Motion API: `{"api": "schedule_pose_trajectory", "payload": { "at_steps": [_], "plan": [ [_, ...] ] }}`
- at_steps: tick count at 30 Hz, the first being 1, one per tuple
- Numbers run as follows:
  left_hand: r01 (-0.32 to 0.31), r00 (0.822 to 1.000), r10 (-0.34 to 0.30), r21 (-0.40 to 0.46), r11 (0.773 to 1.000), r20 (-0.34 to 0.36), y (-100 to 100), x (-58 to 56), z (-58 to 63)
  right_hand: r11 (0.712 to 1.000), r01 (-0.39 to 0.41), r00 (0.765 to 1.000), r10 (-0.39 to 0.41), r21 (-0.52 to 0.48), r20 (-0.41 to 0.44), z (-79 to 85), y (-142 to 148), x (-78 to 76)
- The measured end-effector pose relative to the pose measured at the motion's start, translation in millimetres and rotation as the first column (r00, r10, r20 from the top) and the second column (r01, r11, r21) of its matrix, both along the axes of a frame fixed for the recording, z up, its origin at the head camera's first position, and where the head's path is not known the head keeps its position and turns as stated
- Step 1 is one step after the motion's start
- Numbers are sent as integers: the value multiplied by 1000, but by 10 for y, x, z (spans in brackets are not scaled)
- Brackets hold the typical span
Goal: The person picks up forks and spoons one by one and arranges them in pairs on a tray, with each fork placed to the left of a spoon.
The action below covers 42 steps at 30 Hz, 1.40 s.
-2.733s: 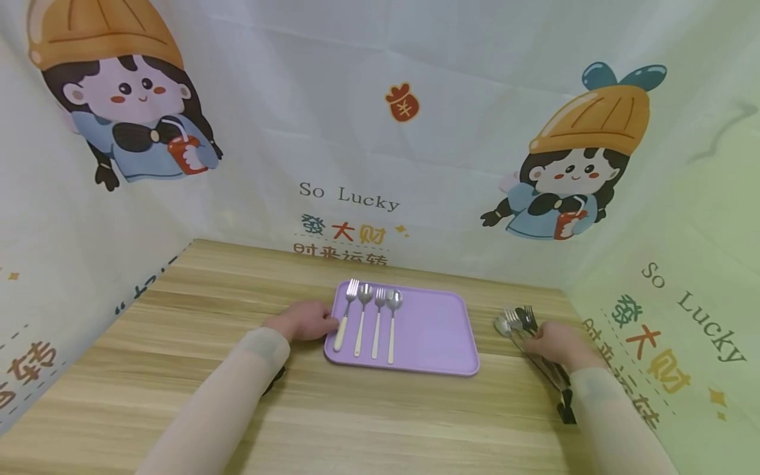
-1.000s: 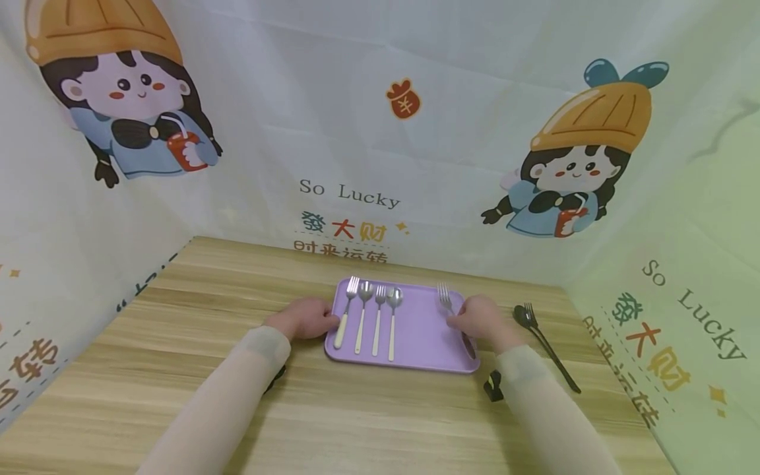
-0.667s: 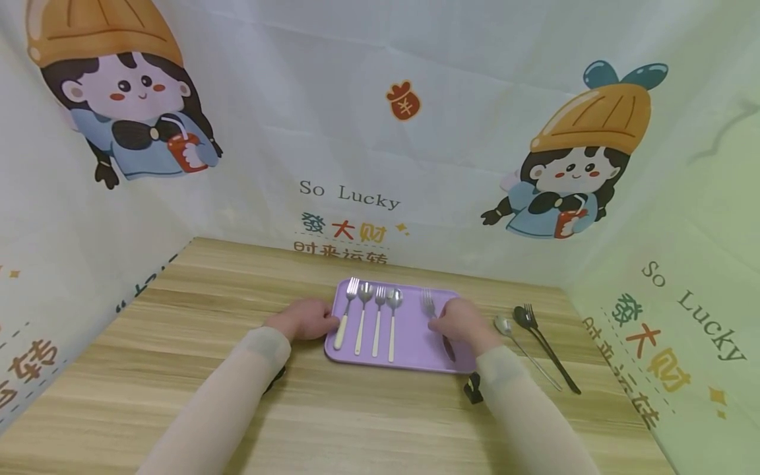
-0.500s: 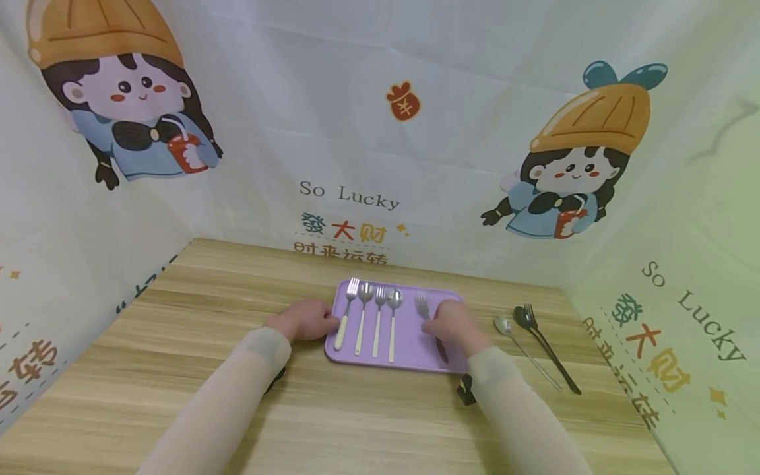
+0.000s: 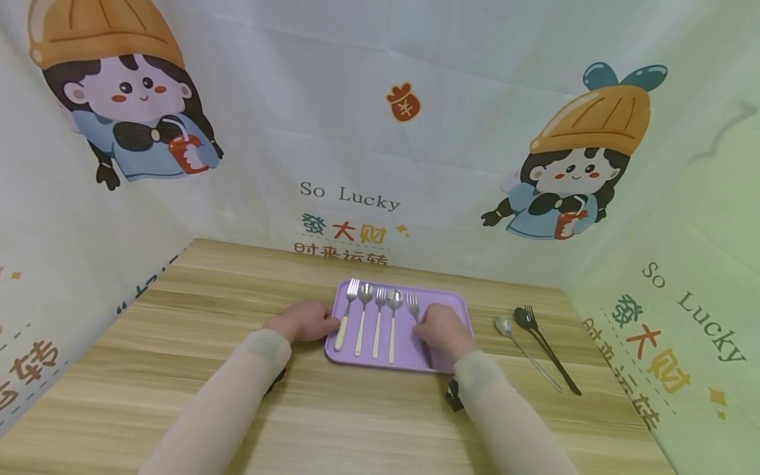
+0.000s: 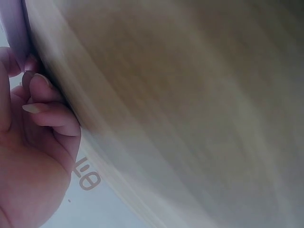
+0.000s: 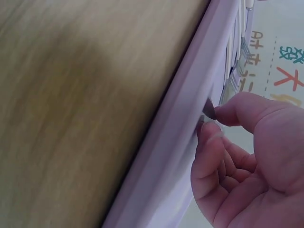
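A lilac tray (image 5: 454, 300) lies on the wooden table. My left hand (image 5: 305, 320) grips its left rim, fingers curled at the edge in the left wrist view. On the tray's left half stand two forks and two spoons side by side, all with cream handles; the leftmost is a fork (image 5: 341, 333), the rightmost a spoon (image 5: 392, 333). Just right of that spoon, my right hand (image 5: 444, 330) pinches a silver fork (image 5: 412, 305) between thumb and fingers, tines pointing away. In the right wrist view my fingers hide most of its handle.
Right of the tray lie a silver spoon (image 5: 503, 326), a dark spoon (image 5: 524, 318) and a dark fork (image 5: 531, 321), all slanted. A printed cloth (image 5: 451, 198) hangs behind the table and along both sides.
My right hand has taken the silver fork from the cutlery at the right and moved it left over the tray, up beside the row. The left hand has stayed on the rim.
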<state>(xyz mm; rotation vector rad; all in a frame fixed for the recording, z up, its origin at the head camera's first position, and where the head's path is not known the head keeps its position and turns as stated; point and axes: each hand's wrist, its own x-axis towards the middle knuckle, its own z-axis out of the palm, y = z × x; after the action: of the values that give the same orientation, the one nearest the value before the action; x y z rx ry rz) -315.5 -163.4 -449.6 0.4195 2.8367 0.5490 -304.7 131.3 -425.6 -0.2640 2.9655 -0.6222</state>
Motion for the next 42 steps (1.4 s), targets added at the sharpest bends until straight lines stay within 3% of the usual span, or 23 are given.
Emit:
{"api": "schedule_pose_trajectory", "payload": {
  "at_steps": [15,24,35,42],
  "plan": [
    [-8,1000,8,-6,1000,6,6,8,15,997,30,999,-27,-73,43,-32,-88,17],
    [-13,1000,13,2,1000,4,8,18,25,998,35,998,-32,-60,52,-24,-91,15],
    [-7,1000,7,-14,1000,14,15,17,46,999,34,999,-34,-15,6,-16,0,-4],
    [-14,1000,14,-17,1000,15,11,10,30,999,27,998,-29,-46,-50,62,117,-25]
  ]
}}
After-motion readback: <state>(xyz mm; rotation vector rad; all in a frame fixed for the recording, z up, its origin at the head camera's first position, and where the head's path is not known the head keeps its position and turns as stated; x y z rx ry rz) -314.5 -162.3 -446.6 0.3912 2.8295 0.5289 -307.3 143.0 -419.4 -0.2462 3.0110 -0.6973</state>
